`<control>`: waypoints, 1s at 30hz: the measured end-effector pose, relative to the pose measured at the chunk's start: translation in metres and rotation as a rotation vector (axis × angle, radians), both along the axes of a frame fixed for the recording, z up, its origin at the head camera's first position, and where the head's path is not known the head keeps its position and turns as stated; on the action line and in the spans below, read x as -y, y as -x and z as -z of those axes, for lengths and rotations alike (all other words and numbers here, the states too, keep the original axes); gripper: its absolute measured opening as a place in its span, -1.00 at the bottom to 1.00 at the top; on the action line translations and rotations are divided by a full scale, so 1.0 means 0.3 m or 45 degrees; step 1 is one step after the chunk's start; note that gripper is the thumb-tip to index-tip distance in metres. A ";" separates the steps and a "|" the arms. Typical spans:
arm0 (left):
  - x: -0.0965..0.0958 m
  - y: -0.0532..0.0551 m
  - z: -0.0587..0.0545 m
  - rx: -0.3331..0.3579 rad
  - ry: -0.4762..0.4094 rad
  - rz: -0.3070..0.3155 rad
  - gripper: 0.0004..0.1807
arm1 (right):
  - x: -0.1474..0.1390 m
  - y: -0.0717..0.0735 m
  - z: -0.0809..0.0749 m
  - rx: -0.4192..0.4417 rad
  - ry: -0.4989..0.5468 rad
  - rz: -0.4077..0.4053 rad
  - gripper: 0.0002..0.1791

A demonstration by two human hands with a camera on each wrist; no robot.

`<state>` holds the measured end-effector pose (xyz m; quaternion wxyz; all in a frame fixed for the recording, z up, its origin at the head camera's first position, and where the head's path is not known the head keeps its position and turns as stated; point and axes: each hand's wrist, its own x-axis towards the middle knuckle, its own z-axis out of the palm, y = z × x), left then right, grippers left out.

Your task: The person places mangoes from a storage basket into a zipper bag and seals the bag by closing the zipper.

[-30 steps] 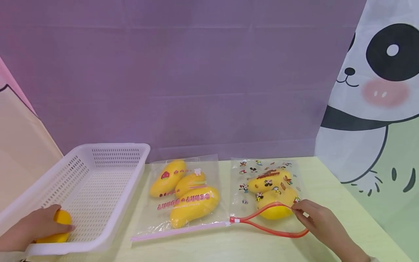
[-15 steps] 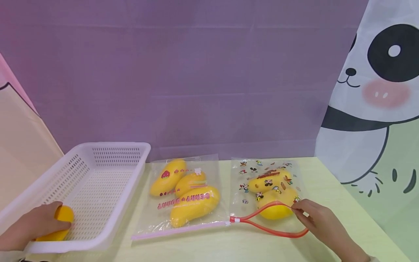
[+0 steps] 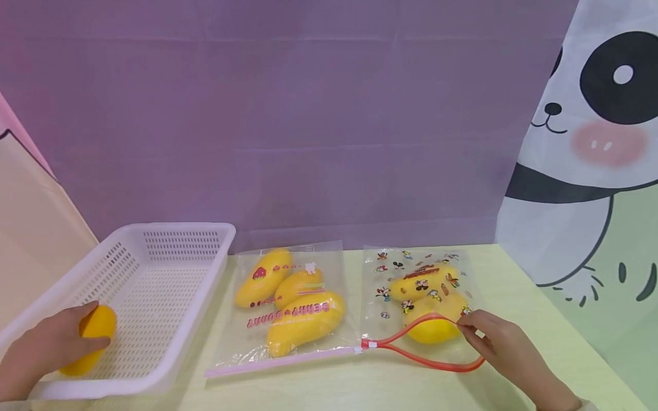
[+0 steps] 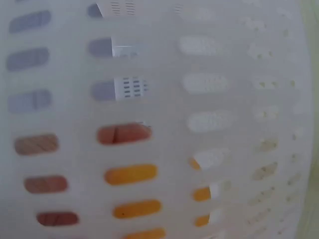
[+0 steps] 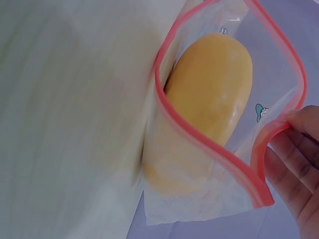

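Observation:
At the near left corner of a white plastic basket (image 3: 169, 285), my left hand (image 3: 53, 345) grips a yellow mango (image 3: 100, 325), thumb and fingers round its sides. The left wrist view meets the basket's slotted wall (image 4: 164, 149), with the mango (image 4: 130, 174) showing orange through the slots. My right hand (image 3: 506, 348) pinches the red zip edge (image 3: 437, 318) of a clear cartoon-print bag (image 3: 377, 319), whose mouth gapes toward me. Two mangoes lie inside that bag. Up close in the right wrist view, one mango (image 5: 214, 84) fills the mouth beside my fingers (image 5: 294, 169).
Left of the cartoon bag lies a second clear zip bag (image 3: 231, 342) with a pink strip, holding three mangoes (image 3: 305, 325). Its strip end meets the red zip. All rest on a pale wooden table (image 3: 329, 391) before a purple cloth backdrop (image 3: 319, 125).
My left hand has raised the mango slightly and turned it more upright within the basket's near corner. The right hand has stayed on the red zip edge, and the bags have not moved.

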<state>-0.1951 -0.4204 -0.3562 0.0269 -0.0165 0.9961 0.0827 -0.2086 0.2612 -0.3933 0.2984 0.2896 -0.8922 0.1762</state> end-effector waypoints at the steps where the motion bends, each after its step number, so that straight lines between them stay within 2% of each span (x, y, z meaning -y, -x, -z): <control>1: -0.002 0.000 -0.006 -0.024 0.000 0.000 -0.11 | 0.000 0.001 0.000 -0.004 0.001 -0.004 -0.61; 6: -0.038 -0.007 -0.044 -0.099 -0.014 0.016 -0.17 | 0.000 0.002 0.000 -0.016 -0.001 -0.005 -0.61; 11: -0.102 -0.029 -0.083 -0.162 -0.002 0.009 -0.12 | 0.000 -0.001 0.000 0.004 -0.007 0.020 -0.62; 18: -0.181 -0.056 -0.136 -0.300 0.032 0.010 -0.10 | -0.003 0.001 0.003 -0.013 -0.003 0.023 -0.62; 23: -0.228 -0.067 -0.162 -0.307 0.025 0.018 -0.09 | -0.002 0.003 0.005 -0.005 -0.004 0.027 -0.62; 30: -0.287 -0.072 -0.176 -0.356 0.017 0.054 -0.07 | 0.002 0.002 0.001 0.030 -0.009 0.049 -0.62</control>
